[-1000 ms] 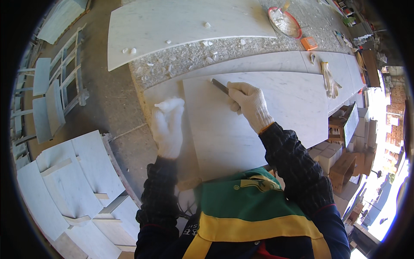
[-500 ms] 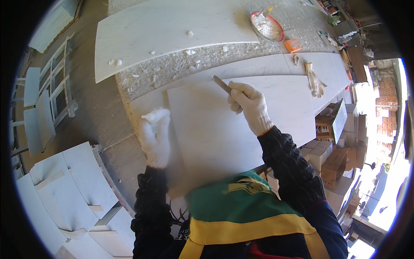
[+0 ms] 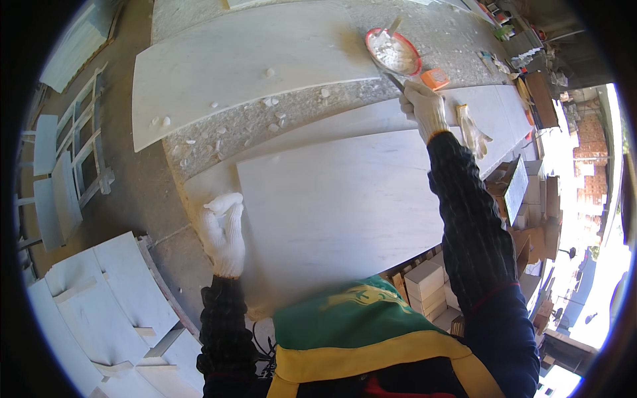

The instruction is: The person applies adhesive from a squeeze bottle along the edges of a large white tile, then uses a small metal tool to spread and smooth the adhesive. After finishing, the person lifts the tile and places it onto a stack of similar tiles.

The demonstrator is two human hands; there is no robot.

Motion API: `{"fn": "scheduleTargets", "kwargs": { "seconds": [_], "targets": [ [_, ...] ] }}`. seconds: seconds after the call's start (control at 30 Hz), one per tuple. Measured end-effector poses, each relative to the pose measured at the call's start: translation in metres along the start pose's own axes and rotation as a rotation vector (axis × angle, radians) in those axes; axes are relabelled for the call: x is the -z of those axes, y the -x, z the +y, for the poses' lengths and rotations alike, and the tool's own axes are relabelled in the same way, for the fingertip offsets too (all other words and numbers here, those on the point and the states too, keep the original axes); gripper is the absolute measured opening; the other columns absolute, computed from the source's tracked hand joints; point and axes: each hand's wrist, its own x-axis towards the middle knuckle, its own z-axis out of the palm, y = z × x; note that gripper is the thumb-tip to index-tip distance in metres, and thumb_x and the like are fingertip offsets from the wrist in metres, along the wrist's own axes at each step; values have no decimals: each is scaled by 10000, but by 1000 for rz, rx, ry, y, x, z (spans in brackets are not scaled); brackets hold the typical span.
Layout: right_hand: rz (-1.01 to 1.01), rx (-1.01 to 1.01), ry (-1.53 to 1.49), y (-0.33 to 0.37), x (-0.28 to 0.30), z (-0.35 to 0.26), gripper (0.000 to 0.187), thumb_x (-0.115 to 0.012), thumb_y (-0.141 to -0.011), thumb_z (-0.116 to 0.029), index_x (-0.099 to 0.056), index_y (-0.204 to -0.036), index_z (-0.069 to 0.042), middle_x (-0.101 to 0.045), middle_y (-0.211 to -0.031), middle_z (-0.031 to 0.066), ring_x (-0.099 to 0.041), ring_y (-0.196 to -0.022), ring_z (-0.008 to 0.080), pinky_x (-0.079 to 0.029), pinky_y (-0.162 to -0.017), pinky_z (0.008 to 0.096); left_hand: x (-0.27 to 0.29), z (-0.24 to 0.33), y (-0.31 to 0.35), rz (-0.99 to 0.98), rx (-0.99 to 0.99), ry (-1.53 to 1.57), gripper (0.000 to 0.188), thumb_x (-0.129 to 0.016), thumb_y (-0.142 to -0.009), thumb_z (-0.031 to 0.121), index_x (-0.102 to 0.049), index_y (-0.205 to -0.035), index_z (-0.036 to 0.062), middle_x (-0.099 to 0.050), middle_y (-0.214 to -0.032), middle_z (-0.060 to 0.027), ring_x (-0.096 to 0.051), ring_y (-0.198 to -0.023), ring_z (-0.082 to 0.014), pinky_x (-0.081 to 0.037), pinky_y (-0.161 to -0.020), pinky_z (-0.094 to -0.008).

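Observation:
My right hand (image 3: 424,109), in a white knit glove, is closed round a narrow flat metal scraper (image 3: 394,82). Its tip points up and left, close below a red-rimmed bowl (image 3: 419,65) of white lumpy paste. My left hand (image 3: 224,232), also gloved, is curled beside the left edge of a large white stone slab (image 3: 338,192). Its thumb and fingers are drawn together; anything inside them is hidden. The slab lies flat in front of me on top of a longer white slab (image 3: 292,142).
Another white slab (image 3: 245,53) lies farther back on the grit-covered table (image 3: 192,132), with white chips around it. Near the bowl are an orange block (image 3: 436,79) and a loose work glove (image 3: 471,129). Stacked panels (image 3: 99,298) stand at lower left, boxes (image 3: 424,282) at right.
My right hand has moved away from me and to the right with the scraper, from over the slab to near the bowl. My left hand stays curled by the slab's left edge. The view has shifted slightly.

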Motion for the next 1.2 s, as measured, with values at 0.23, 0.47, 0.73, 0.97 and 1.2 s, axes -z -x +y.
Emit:
{"fn": "scheduleTargets", "kwargs": {
  "seconds": [0.23, 0.47, 0.73, 0.97, 1.2],
  "targets": [
    [-479, -8, 221, 141, -83, 21, 345, -617, -1029, -167, -687, -1305, 28, -682, -853, 58, -607, -696, 105, -494, -619, 250, 8, -7, 3, -42, -36, -18, 165, -622, -1021, 21, -633, -1184, 0, -683, -1174, -86, -620, -1119, -181, -496, -1005, -335],
    [-392, 517, 845, 164, -102, 15, 278, -712, -926, -168, -747, -1190, -88, -714, -983, 133, -708, -846, 311, -567, -769, 395, 8, -11, 6, 21, -131, -169, 293, -694, -999, 52, -619, -1272, -23, -677, -1221, -107, -635, -1124, -197, -509, -1005, -350],
    [-357, 651, 853, 154, -149, 7, 247, -636, -967, -264, -713, -1167, -142, -671, -981, 141, -688, -878, 369, -559, -764, 459, 8, -11, 6, 41, -114, -181, 316, -708, -989, 51, -620, -1285, -13, -686, -1224, -117, -644, -1120, -206, -523, -979, -349],
    [-402, 599, 984, 165, -144, 4, 273, -714, -934, -194, -729, -1190, -100, -697, -1009, 136, -692, -889, 359, -559, -764, 426, 7, -17, 5, 56, -182, -197, 296, -722, -974, 29, -635, -1256, 0, -696, -1213, -117, -653, -1134, -205, -522, -994, -345],
    [-377, 676, 922, 157, -148, 16, 215, -619, -977, -262, -697, -1153, -167, -664, -972, 135, -690, -869, 371, -562, -735, 481, 9, -15, 4, 20, -151, -215, 287, -718, -982, 44, -637, -1254, 4, -690, -1233, -116, -655, -1117, -201, -523, -990, -345]
  ]
}}
